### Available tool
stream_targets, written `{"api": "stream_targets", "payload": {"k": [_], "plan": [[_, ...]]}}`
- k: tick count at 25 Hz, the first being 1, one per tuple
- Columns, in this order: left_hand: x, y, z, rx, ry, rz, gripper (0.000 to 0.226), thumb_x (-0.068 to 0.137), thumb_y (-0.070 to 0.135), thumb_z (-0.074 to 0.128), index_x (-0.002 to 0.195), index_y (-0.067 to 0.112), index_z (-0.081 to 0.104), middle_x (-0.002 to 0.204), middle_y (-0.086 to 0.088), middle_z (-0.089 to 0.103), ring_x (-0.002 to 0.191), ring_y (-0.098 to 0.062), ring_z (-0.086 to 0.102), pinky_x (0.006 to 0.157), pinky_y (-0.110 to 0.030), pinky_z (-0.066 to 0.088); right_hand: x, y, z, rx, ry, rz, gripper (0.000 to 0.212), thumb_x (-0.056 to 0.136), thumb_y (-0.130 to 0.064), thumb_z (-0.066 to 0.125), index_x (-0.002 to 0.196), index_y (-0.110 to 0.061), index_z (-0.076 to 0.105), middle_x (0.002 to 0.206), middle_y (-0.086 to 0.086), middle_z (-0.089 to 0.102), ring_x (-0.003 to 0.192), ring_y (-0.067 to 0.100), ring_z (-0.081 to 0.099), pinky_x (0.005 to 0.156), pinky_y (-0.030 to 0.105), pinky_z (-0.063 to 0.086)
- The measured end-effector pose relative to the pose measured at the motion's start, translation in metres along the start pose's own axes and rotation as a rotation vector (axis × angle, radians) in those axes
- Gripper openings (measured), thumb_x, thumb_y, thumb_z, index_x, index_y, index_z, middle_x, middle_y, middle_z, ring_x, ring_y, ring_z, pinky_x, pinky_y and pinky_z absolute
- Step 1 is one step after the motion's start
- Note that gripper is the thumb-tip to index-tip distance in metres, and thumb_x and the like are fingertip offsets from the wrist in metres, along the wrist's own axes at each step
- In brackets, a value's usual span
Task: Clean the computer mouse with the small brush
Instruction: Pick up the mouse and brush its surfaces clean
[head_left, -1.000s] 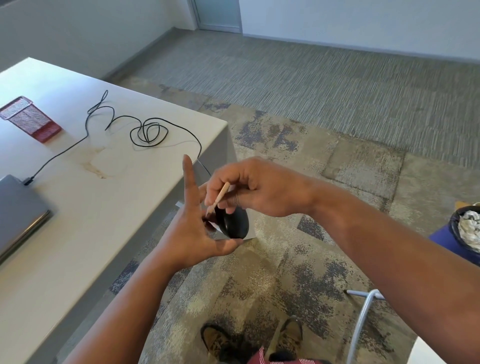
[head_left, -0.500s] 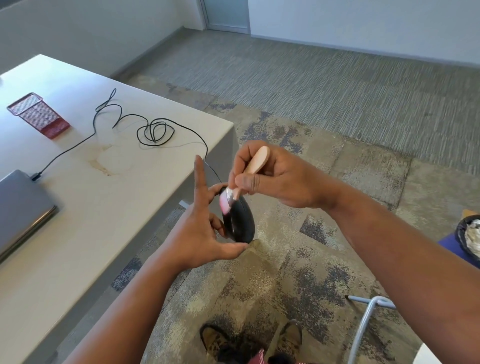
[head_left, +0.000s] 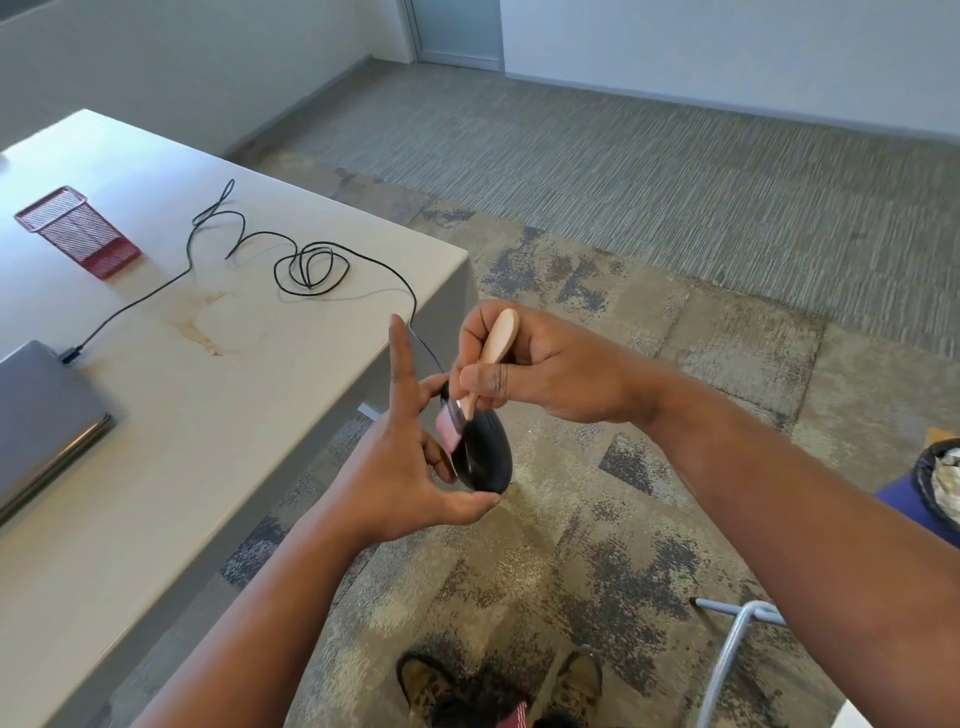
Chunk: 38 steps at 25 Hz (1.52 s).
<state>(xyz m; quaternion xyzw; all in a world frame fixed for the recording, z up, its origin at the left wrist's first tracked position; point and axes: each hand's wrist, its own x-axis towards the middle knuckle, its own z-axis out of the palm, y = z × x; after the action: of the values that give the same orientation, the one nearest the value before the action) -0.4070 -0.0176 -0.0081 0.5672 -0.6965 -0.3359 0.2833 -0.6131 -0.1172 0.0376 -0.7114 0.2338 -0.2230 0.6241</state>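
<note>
1. Computer mouse (head_left: 485, 452): black, wired, held in the air off the tabletop edge, above the patterned carpet (head_left: 597, 545); turned on edge, long axis roughly vertical.
2. Left hand (head_left: 400, 462): pinching the mouse between thumb at the lower end and curled fingers at the upper end and near side; index finger extended straight up, clear of the mouse.
3. Right hand (head_left: 540, 369): gripping the small brush (head_left: 475, 384) with thumb and curled fingers around the lower handle.
4. Small brush: pale wooden handle, rounded end pointing up above the fingers; pink bristles angled down and left, touching the upper left side of the mouse.
5. Cable (head_left: 306, 265): black, running from the mouse up over the tabletop corner, lying in loose loops on the surface, ending in a plug at the laptop (head_left: 41, 415).
6. Tabletop (head_left: 208, 426): white, left of the hands, with a faint brown stain near the cable.
7. Laptop: grey, lid closed, at the left edge.
8. Red mesh pen holder (head_left: 78, 231): lying on its side, far left of the tabletop, well apart from the mouse.
9. Shoes (head_left: 498, 686): visible on the carpet at the bottom edge.
</note>
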Motion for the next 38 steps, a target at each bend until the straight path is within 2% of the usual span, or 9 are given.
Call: {"api": "stream_targets", "payload": {"k": [3,8,12,16,21,25,30,34,38], "plan": [[0.001,0.004,0.000,-0.006,-0.015,0.001,0.173,0.066,0.014,0.102,0.149,0.058,-0.043,0.152,0.036,0.042,0.059,-0.019,0.072,0.059,-0.026,0.059,0.006,0.004,0.001,-0.086,0.064,-0.003,0.012,0.095,-0.020,0.065,0.101,-0.015,0.055,0.105,0.022,0.070,0.102,0.044,0.065,0.093,0.065,0.052],[0.001,0.004,0.001,-0.023,-0.030,-0.021,0.173,0.066,0.012,0.102,0.148,0.058,-0.043,0.143,0.051,0.043,0.062,-0.018,0.074,0.062,-0.028,0.063,0.002,0.011,0.001,-0.036,0.091,0.025,0.013,0.093,-0.021,0.065,0.101,-0.015,0.056,0.105,0.025,0.070,0.096,0.039,0.068,0.093,0.058,0.056],[0.003,-0.002,0.001,-0.034,0.008,-0.014,0.172,0.066,0.012,0.102,0.150,0.060,-0.041,0.155,0.007,0.050,0.065,-0.019,0.077,0.064,-0.033,0.063,-0.010,0.011,0.004,0.098,-0.042,0.050,0.011,0.099,-0.002,0.057,0.109,-0.006,0.053,0.101,0.016,0.072,0.092,0.022,0.066,0.083,0.035,0.054],[0.004,-0.001,-0.003,-0.074,0.050,-0.036,0.172,0.065,0.007,0.102,0.149,0.067,-0.035,0.159,-0.004,0.046,0.061,-0.028,0.077,0.060,-0.048,0.065,-0.021,0.005,0.002,0.119,-0.118,0.047,0.014,0.101,0.004,0.053,0.111,-0.005,0.052,0.102,0.014,0.070,0.096,0.023,0.064,0.081,0.030,0.052],[0.000,-0.003,-0.001,-0.136,0.098,-0.030,0.167,0.057,0.024,0.102,0.153,0.068,-0.028,0.156,0.001,0.052,0.058,-0.032,0.074,0.054,-0.039,0.061,-0.036,0.005,-0.007,0.149,-0.109,0.031,0.013,0.099,-0.002,0.057,0.111,-0.007,0.054,0.108,0.013,0.071,0.089,0.027,0.059,0.078,0.036,0.051],[-0.002,-0.003,0.002,-0.105,0.122,-0.009,0.171,0.061,0.005,0.103,0.158,0.061,-0.027,0.155,0.003,0.052,0.053,-0.016,0.068,0.054,-0.019,0.050,-0.047,0.008,-0.020,0.218,-0.108,0.027,0.014,0.096,-0.005,0.061,0.105,-0.012,0.053,0.112,0.012,0.074,0.084,0.021,0.063,0.077,0.033,0.053],[-0.008,-0.003,0.000,-0.135,0.177,0.047,0.170,0.062,0.001,0.103,0.158,0.064,-0.022,0.154,0.010,0.056,0.055,-0.030,0.067,0.055,-0.023,0.051,-0.052,0.018,-0.030,0.368,-0.081,0.049,0.017,0.093,0.001,0.059,0.102,-0.011,0.051,0.111,0.019,0.074,0.080,0.022,0.065,0.073,0.032,0.054],[-0.013,-0.002,0.000,-0.179,0.179,0.048,0.169,0.062,-0.009,0.099,0.161,0.055,-0.023,0.157,0.003,0.054,0.053,-0.012,0.066,0.055,-0.022,0.051,-0.053,0.027,-0.038,0.391,-0.054,0.102,0.018,0.093,0.004,0.059,0.102,-0.010,0.052,0.114,0.028,0.072,0.086,0.035,0.058,0.075,0.038,0.049],[-0.016,-0.004,-0.001,-0.210,0.188,0.051,0.169,0.062,-0.011,0.098,0.162,0.056,-0.021,0.157,0.006,0.055,0.054,-0.015,0.067,0.055,-0.023,0.052,-0.047,0.027,-0.040,0.372,0.167,0.121,0.016,0.093,-0.001,0.062,0.104,-0.009,0.054,0.111,0.023,0.074,0.089,0.036,0.056,0.073,0.036,0.050]]}}
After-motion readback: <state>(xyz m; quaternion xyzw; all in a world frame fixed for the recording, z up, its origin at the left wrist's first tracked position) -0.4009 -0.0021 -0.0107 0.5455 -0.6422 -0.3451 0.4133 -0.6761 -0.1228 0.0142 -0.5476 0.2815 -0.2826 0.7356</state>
